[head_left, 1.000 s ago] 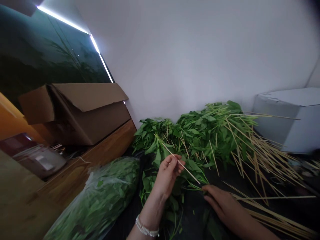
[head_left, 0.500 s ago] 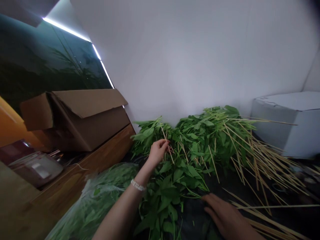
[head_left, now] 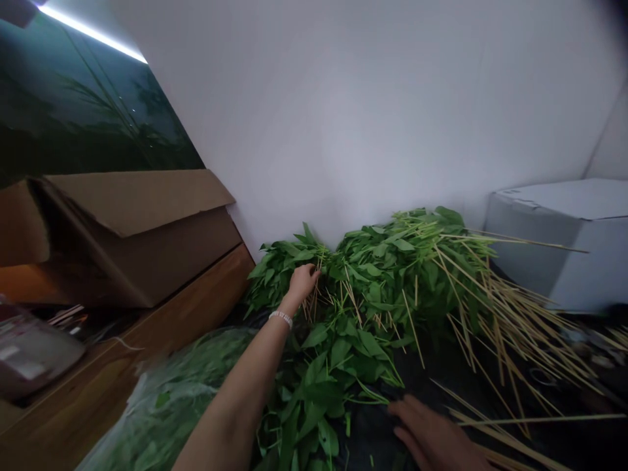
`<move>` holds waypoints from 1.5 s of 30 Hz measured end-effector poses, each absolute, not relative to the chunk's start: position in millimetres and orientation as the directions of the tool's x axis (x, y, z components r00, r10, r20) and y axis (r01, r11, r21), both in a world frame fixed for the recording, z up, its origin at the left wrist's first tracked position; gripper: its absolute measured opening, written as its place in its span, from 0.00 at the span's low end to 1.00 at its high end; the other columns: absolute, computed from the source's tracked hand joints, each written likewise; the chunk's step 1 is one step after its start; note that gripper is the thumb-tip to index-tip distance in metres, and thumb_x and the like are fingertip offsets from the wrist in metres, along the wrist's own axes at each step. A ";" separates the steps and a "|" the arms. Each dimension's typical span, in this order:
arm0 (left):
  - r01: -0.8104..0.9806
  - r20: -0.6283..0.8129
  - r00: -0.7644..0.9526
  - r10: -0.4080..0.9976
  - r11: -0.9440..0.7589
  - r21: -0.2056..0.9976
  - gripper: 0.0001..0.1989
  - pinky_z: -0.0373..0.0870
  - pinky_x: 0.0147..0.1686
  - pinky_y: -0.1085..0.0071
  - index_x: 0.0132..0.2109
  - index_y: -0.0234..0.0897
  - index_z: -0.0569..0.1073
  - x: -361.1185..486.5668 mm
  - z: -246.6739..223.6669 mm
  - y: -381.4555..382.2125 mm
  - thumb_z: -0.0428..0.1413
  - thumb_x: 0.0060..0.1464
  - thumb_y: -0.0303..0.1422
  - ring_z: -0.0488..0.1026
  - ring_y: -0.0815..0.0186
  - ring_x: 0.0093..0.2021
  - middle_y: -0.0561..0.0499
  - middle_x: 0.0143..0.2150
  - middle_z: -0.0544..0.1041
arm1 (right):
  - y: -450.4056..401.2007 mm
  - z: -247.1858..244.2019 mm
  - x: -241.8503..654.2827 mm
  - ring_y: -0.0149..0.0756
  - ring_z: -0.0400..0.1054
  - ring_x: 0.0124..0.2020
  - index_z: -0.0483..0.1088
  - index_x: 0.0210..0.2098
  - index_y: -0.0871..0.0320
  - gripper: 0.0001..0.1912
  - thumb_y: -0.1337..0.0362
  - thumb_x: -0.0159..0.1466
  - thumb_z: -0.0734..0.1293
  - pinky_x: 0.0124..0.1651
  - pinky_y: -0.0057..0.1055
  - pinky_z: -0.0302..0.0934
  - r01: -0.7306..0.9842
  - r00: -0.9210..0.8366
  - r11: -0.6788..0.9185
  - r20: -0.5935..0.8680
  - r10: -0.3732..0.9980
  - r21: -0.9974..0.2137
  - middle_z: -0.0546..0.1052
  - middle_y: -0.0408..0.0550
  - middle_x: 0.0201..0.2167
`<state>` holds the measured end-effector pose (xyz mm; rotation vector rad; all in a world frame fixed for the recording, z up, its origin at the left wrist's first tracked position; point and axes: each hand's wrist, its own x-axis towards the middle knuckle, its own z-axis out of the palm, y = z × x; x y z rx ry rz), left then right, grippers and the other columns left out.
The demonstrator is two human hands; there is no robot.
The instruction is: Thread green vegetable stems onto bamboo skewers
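Note:
Reaching to the back pile of leafy greens, my left hand has its fingers pinched at thin wooden skewers among the leaves. A beaded bracelet is on that wrist. My right hand lies low at the right of centre on the dark surface, near the stem ends of a nearer heap of greens; whether its fingers grip anything is unclear. More skewers stick out of the pile on the right.
An open cardboard box stands on a wooden ledge at the left. Below it lies a clear plastic bag of greens. A white box is at the right against the wall.
My left hand has moved forward and slightly left, deeper to the back greens. My right hand is slightly lower in view. The camera view has shifted a little.

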<state>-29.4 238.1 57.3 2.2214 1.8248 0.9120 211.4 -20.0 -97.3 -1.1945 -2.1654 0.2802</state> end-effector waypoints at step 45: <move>0.709 0.441 0.227 0.868 -0.458 0.536 0.12 0.71 0.47 0.64 0.43 0.38 0.78 -18.8 -51.1 108.1 0.50 0.61 0.34 0.76 0.60 0.44 0.45 0.42 0.80 | -0.7 -1.1 329.5 0.29 0.64 0.18 0.74 0.38 0.56 0.15 0.53 0.65 0.63 0.21 0.26 0.58 0.559 0.300 0.248 0.472 0.829 -0.791 0.73 0.41 0.20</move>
